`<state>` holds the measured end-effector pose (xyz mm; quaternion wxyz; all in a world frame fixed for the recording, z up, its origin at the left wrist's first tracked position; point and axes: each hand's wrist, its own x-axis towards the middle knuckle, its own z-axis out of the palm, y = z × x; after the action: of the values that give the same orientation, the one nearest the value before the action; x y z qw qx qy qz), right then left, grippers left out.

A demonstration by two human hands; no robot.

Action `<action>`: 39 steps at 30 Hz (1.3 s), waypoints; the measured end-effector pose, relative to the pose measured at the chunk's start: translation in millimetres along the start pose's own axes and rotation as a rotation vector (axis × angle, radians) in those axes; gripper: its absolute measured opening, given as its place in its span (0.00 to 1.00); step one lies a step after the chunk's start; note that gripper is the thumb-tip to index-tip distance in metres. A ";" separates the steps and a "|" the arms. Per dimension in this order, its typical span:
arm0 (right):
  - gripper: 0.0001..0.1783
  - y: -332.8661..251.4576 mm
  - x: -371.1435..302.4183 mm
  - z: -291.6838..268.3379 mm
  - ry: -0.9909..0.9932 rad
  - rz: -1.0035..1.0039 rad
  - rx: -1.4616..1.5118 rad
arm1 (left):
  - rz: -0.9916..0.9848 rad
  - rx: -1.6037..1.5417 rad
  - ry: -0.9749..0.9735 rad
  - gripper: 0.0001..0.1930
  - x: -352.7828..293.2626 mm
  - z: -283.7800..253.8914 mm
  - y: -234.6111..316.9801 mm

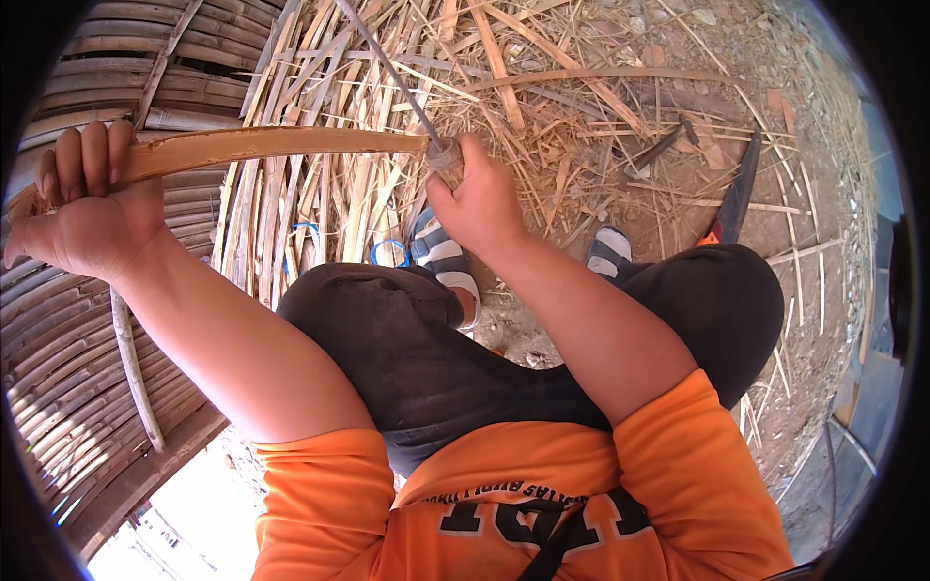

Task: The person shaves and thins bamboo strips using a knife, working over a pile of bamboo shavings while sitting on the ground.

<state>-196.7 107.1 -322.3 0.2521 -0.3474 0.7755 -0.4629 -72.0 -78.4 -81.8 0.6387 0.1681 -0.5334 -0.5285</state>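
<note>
My left hand [107, 213] is at the far left, its fingers curled over one end of a long split bamboo strip [281, 142]. The strip runs across in front of me to the right, slightly bowed. Closed on the worn handle of a long knife [392, 73], my right hand [484, 198] is above my knees. The thin grey blade points up and away to the left, seen nearly edge-on. Where handle and blade meet, the strip's right end touches or almost touches the knife; the exact contact is unclear.
Many split bamboo strips [320, 97] lie in a heap ahead, with shavings around them. At the right, a dark blade with an orange handle [714, 234] lies on the dirt. Bamboo slatwork [68, 320] stands close on my left. A blue ring [390, 254] is near my sandalled foot [441, 247].
</note>
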 end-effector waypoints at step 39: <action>0.22 72.4 -4.2 18.2 -0.221 0.249 -0.325 | -0.021 0.166 0.064 0.45 -10.3 10.3 13.9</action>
<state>-203.2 124.3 -394.7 0.3312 -0.3337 0.8445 -0.2564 -72.6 -60.7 -72.3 0.6336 0.2429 -0.5529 -0.4835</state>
